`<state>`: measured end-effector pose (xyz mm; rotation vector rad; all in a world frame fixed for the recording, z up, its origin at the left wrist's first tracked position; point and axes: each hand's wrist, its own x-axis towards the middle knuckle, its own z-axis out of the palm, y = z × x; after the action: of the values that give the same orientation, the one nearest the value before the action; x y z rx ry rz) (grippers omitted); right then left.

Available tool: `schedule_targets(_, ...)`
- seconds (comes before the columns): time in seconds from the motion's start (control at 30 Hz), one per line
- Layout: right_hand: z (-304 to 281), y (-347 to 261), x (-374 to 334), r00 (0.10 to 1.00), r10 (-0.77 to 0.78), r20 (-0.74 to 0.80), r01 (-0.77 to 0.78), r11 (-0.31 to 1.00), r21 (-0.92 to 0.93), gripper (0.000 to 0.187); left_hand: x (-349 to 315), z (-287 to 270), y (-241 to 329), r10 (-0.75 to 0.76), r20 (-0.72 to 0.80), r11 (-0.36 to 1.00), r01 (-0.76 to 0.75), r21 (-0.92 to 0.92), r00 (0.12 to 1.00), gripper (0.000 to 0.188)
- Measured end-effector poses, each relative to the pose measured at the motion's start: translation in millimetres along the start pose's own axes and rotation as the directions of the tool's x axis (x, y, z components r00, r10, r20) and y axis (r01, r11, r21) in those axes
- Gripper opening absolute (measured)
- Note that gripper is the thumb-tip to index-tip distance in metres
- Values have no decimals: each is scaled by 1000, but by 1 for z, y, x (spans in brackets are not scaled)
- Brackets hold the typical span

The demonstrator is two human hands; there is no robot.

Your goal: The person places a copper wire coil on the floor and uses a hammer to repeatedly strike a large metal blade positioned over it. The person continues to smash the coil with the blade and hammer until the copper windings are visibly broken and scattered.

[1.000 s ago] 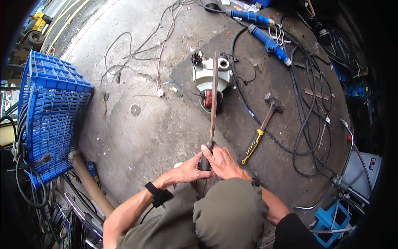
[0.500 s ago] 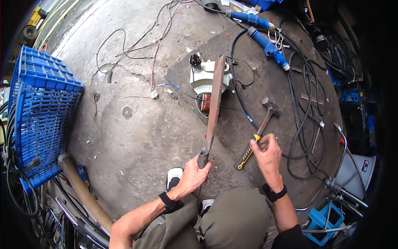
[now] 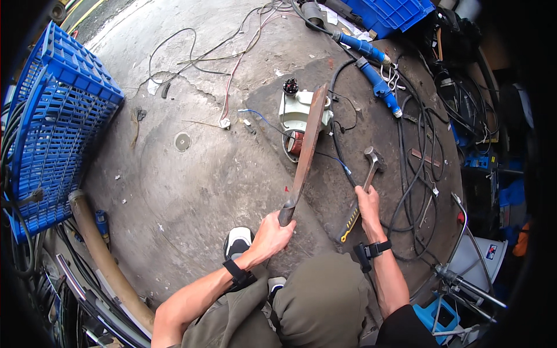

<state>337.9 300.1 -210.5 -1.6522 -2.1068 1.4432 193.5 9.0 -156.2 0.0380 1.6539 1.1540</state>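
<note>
My left hand is closed around the dark tubular handle of a long rusty metal blade. The blade points away from me, its far part crossing in front of a pale green motor housing. Copper windings show at the housing's near end, partly hidden by the blade; whether blade and housing touch I cannot tell. To the right, my right hand has its fingers around the upper part of the handle of a hammer. The hammer's steel head points away, and its yellow-and-black grip shows below my hand.
A blue plastic crate stands at the left, with a cardboard tube nearer me. Blue industrial plugs and looped black cables lie on the right. Thin wires trail across the concrete floor. Another blue crate sits far right.
My right hand has come down onto the hammer handle and closed around it. My left hand still holds the blade. The whole view has shifted slightly.
</note>
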Motion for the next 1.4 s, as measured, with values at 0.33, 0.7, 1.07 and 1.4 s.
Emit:
schedule_targets(0.33, -18, -97, -64, 974, -173, 146, 153, 979, 136, 25, -1, -7, 0, -37, -21, 998, 38, 53, 999, 27)
schedule_targets(0.7, 5, -179, -94, 703, -549, 452, 702, 637, -318, 23, 0, -8, -5, -60, -12, 998, 61, 21, 998, 29)
schedule_targets(1.07, 17, -180, -84, 687, -526, 501, 701, 660, -269, 28, -7, -16, 8, -69, 23, 994, 67, 84, 997, 28)
schedule_targets(1.4, -2, -159, -102, 822, -438, 365, 532, 819, -214, 31, -4, -17, 6, -81, 20, 993, 79, 91, 996, 28)
